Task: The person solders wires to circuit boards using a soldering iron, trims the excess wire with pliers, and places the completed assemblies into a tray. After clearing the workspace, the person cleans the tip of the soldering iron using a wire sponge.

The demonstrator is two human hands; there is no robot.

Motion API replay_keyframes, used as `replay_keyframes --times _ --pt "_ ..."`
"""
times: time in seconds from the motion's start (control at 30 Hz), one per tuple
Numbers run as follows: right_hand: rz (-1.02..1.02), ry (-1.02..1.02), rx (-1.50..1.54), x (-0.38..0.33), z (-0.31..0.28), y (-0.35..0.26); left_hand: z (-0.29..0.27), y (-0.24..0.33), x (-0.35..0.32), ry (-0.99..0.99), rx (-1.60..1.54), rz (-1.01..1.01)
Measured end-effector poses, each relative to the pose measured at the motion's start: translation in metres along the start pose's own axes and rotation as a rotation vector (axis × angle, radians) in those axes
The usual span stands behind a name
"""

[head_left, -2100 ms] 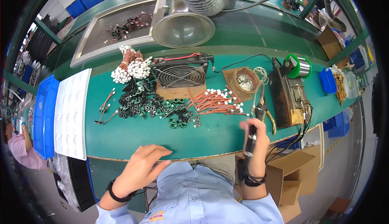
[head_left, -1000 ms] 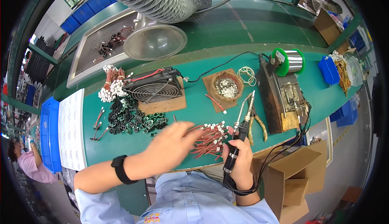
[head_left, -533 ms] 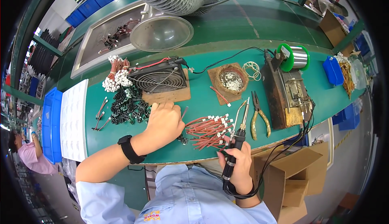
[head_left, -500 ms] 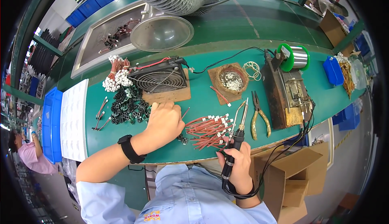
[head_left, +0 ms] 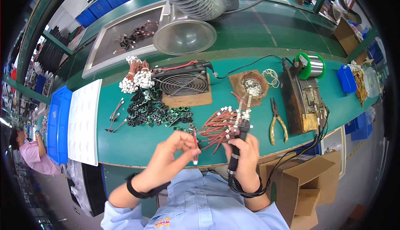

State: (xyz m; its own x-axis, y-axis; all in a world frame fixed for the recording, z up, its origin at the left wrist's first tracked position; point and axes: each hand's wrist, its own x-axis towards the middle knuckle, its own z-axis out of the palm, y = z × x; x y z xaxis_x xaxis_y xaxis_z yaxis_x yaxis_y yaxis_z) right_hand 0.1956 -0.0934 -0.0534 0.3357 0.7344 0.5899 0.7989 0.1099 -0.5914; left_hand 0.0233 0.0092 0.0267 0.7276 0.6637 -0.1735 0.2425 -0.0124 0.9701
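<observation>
My left hand [head_left: 171,157] pinches a short red-and-black wire lead [head_left: 195,140] between thumb and fingertips, its white connector hanging toward me. Around the handle of a soldering iron [head_left: 234,157] my right hand [head_left: 246,155] is closed, with the iron pointing up and away; its tip end is blurred. Between and beyond the hands lies a loose bunch of red-and-black wire leads [head_left: 214,130] with white connectors. Small black-and-green parts [head_left: 143,109] form a heap left of that bunch, trailing toward my left hand.
A black fan [head_left: 183,85] stands behind the heap, beside bundled leads [head_left: 136,77]. Further right are a round solder bowl [head_left: 263,87], pliers [head_left: 280,124], a solder spool [head_left: 311,66] and a worn soldering unit [head_left: 291,101]. A metal extractor hood [head_left: 185,38] hangs above.
My left hand has drawn back from the heap toward my body, and the lead in its fingers now shows plainly. The right hand keeps the iron. The view has shifted slightly.
</observation>
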Motion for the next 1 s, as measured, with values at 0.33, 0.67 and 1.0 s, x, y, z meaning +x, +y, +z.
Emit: replay_keyframes --times 0.33,0.67,1.0 --pt "0.114 -0.174 0.502 -0.001 -0.013 -0.058 0.041 -0.033 -0.035 0.175 0.021 0.277" --pt "0.239 -0.213 0.688 -0.004 -0.017 -0.078 0.017 -0.022 -0.044 0.161 0.026 0.361" --pt "0.152 -0.258 0.550 -0.013 -0.017 -0.079 0.015 -0.020 -0.052 0.142 0.146 0.366"
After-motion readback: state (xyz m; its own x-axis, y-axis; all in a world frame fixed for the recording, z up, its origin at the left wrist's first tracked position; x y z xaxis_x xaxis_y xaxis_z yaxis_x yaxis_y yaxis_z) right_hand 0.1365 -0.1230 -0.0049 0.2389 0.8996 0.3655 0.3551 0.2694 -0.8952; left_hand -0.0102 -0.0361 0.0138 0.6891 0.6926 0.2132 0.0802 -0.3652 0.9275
